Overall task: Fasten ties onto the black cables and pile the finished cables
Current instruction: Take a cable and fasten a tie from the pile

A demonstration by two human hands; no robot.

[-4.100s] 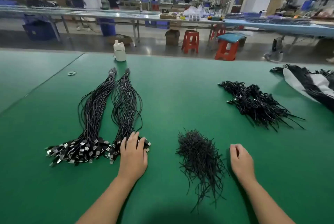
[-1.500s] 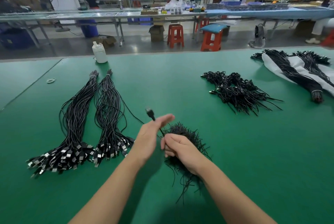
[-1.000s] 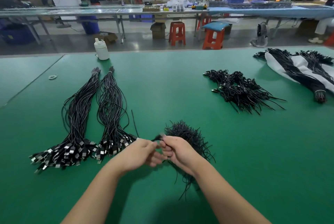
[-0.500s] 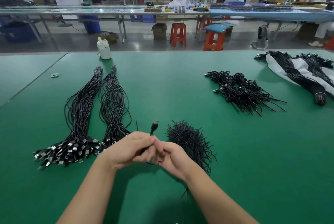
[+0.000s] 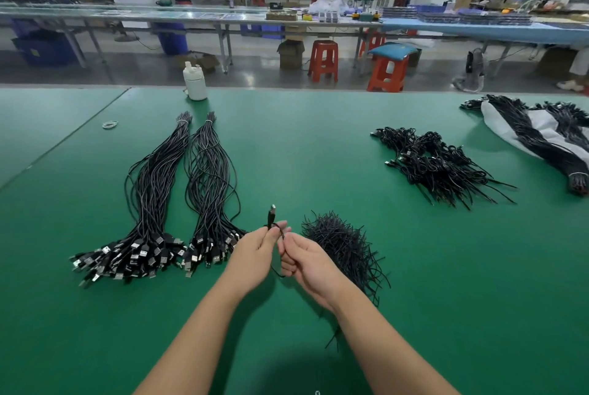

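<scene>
**Two hands meet on one black cable above the tabletop**

Two hands come together over the green tabletop (image 5: 318,146), just left of the loose heap of black ties (image 5: 342,243). The left hand (image 5: 255,254) has its fingers (image 5: 276,228) curled round a single black cable (image 5: 272,215), whose small plug end stands up past the fingertips. The right hand (image 5: 306,259), palm turned partly up, curls its fingers (image 5: 287,249) round a thin black strand just beside the cable; whether this is a tie or part of the cable itself cannot be told. A short loop of black shows between the two hands, and another bit hangs below them.

The tie heap lies behind and under the right hand, some strands trailing toward the near edge beside the right forearm.

To the left lie two long bundles of black cables, the left bundle (image 5: 149,190) and the right bundle (image 5: 208,184), side by side, their metal-tipped plugs fanned out near the left hand. Far right of the hands, well apart, sits a pile of tied cables (image 5: 436,166). Beyond it, more cable bundles rest on a white sheet (image 5: 541,122). A white bottle (image 5: 194,82) stands at the far edge, and a small ring (image 5: 110,124) lies toward the left.
</scene>
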